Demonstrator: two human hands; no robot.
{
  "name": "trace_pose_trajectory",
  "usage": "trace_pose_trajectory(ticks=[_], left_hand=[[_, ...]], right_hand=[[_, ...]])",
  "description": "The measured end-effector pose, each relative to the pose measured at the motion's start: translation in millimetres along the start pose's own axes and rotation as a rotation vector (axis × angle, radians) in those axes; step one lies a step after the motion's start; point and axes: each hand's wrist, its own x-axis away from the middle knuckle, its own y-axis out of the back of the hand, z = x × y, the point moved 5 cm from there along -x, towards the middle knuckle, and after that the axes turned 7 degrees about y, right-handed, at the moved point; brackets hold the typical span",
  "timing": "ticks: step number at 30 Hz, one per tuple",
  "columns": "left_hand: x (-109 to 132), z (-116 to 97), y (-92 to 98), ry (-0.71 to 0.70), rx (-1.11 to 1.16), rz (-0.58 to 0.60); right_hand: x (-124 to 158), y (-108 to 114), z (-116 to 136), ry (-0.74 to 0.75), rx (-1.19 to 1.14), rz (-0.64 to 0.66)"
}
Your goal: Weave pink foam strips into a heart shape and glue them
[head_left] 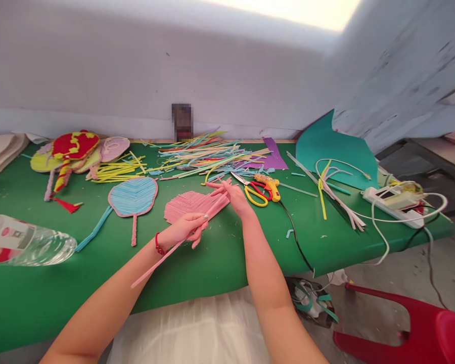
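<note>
My left hand (187, 227) pinches a long pink pipe cleaner (151, 270), whose near end slants down past my wrist. Farther along, my right hand (236, 196) has its fingers closed around the far end of the pink stems. Partly behind both hands lies a pink leaf-shaped panel (185, 203) of ribbed pipe cleaners, flat on the green table. A finished-looking blue fan (132, 196) with a pink rim and handle rests to the left. Just right of my right hand are scissors (258, 196) with yellow and red handles and a yellow glue gun (273, 191).
A heap of coloured pipe cleaners (200, 157) lies along the wall. Several decorated fans (76, 146) are at the back left, and a water bottle (34, 242) lies at the left. On the right are a teal sheet (337, 151), a power strip (394, 206) and a red stool (420, 323).
</note>
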Motion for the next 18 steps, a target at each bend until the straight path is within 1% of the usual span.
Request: trace_pose_trajectory(ticks=[5, 10, 12, 15, 18], left_hand=[[-1, 1, 4.1, -0.008, -0.026, -0.049], [-6, 3, 18.0, -0.075, -0.05, -0.199], [-8, 4, 22.2, -0.104, -0.069, -0.254], [-9, 5, 24.0, -0.123, -0.106, -0.296], [-10, 6, 24.0, -0.127, -0.153, -0.318]], right_hand=[[-2, -4, -4, -0.01, -0.045, -0.03], [-4, -6, -14, -0.126, -0.133, -0.078], [-3, -10, -15, -0.16, -0.138, -0.072], [0, -28, -14, -0.189, -0.082, 0.023], [5, -56, -13, -0.163, -0.026, 0.205]])
